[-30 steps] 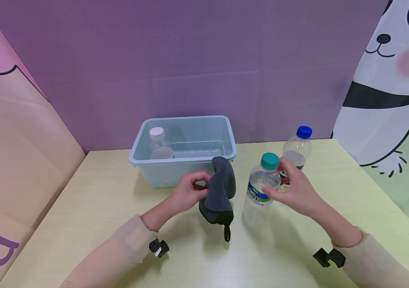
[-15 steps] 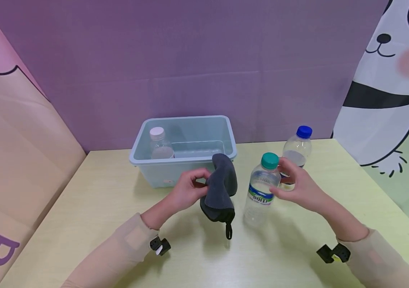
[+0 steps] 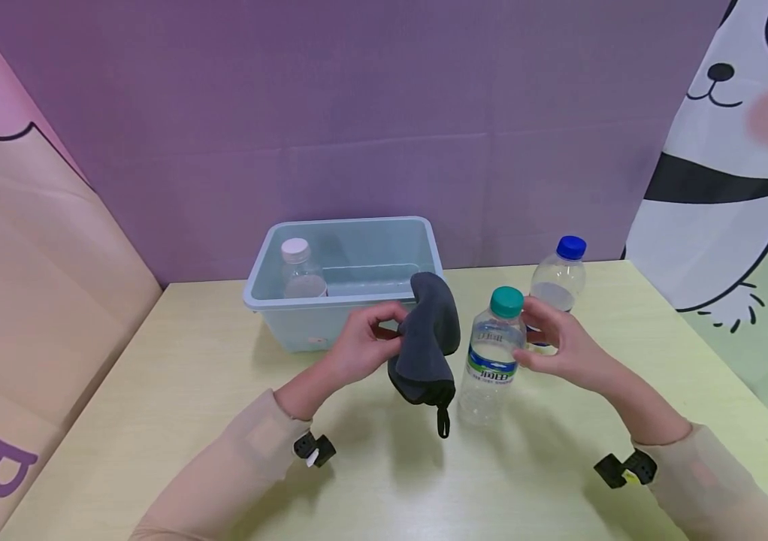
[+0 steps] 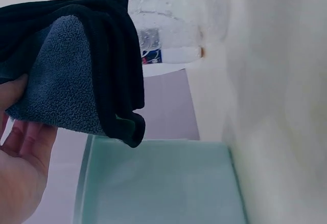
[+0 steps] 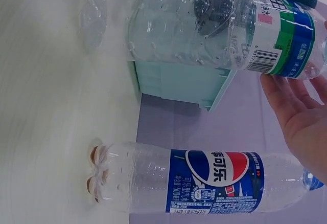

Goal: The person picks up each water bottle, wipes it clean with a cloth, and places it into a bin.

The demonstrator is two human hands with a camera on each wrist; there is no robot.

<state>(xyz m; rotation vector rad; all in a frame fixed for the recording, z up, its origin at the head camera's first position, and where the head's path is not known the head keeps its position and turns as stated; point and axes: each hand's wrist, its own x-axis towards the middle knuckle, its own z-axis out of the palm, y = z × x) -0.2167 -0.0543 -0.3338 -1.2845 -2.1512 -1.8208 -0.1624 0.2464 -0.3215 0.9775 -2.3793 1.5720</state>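
- Dark grey cloth (image 3: 424, 338) and a green-capped bottle (image 3: 490, 364) are being held at a pale table (image 3: 154, 421), the scene being backed by a purple curtain (image 3: 384, 113) and flanked at the right by a panel on which a panda figure (image 3: 722, 146) is being displayed.
- A pale blue bin (image 3: 303, 327) is being seen at the back of the table, a white-capped bottle (image 3: 303, 278) being contained at its left end, the lower part being hidden by the front wall.
- Beige sleeves (image 3: 222, 458) are being worn on both forearms, a small black device (image 3: 314, 449) being carried near each cuff.
- The green-capped bottle is being gripped at its right side, below the cap, by the thumb and fingers of the right hand (image 3: 569, 346); whether its base is being supported by the table cannot be told.
- A blue-capped bottle (image 3: 555, 288), upright on the table, is being partly covered by that hand in the head view.
- The cloth is being pinched by the left hand (image 3: 367, 342) above the table, just left of the green-capped bottle; the two hands are being seen apart.
- A black loop (image 3: 442, 411) is being dangled from the cloth's lower end.
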